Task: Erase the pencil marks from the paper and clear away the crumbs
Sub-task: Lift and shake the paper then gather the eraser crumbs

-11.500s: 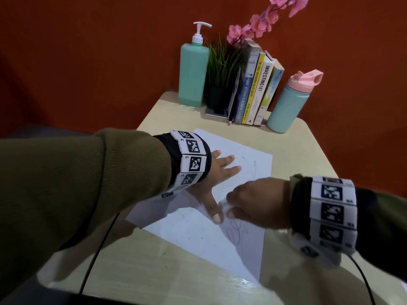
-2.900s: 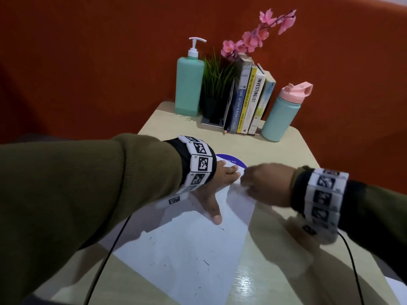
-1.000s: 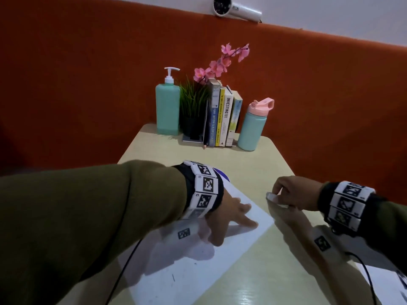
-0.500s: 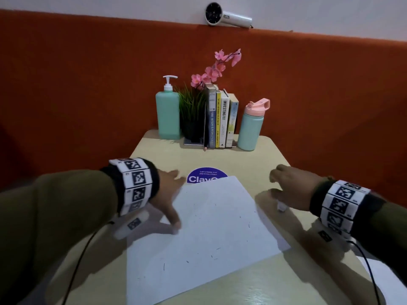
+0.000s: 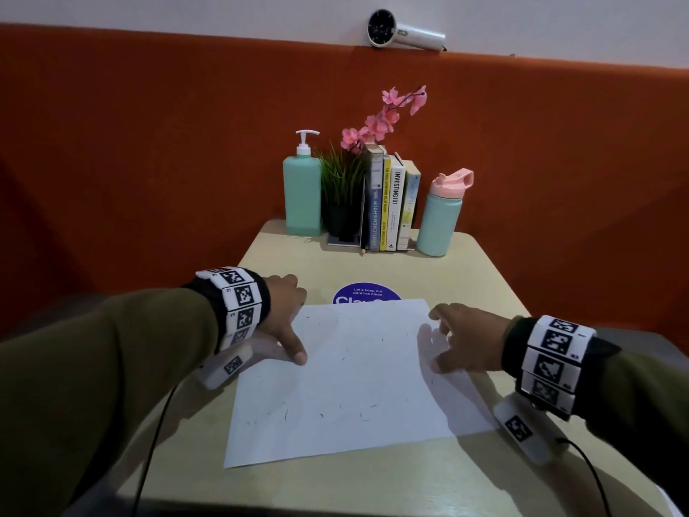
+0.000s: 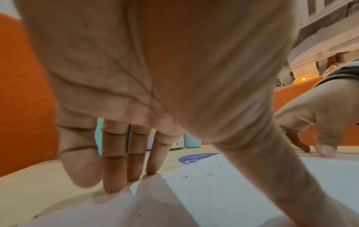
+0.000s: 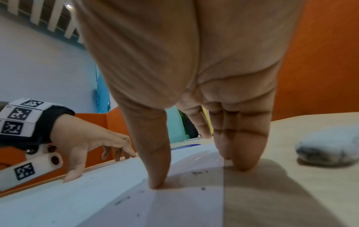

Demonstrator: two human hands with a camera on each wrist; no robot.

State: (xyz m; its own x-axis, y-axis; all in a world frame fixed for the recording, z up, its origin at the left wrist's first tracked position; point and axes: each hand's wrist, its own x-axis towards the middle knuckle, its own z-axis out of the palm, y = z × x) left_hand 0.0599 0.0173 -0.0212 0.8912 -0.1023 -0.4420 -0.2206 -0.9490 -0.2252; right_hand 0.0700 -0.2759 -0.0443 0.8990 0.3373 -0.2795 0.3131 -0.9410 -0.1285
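Note:
A white sheet of paper (image 5: 354, 375) lies square on the beige table (image 5: 373, 483), with several dark eraser crumbs (image 5: 286, 415) scattered over it. My left hand (image 5: 294, 322) stands at its left edge, thumb on the sheet and fingers (image 6: 114, 169) down beside the edge. At the sheet's right edge my right hand (image 5: 447, 339) has its thumb (image 7: 155, 176) pressing the paper, and the sheet bows up slightly towards the fingers (image 7: 239, 153). A smudged whitish eraser (image 7: 326, 151) lies loose on the table right of that hand; the head view hides it.
Along the back edge stand a green pump bottle (image 5: 302, 195), a potted plant (image 5: 343, 188) with pink flowers, several books (image 5: 391, 207) with a pencil (image 5: 361, 233) leaning on them, and a teal water bottle (image 5: 440, 214). A purple sticker (image 5: 367, 294) shows beyond the paper. Orange padding surrounds the table.
Earlier my right hand rubbed the eraser on the sheet while the left held it flat. The eraser now lies on the table, the sheet has turned square, and both hands have moved to its sides.

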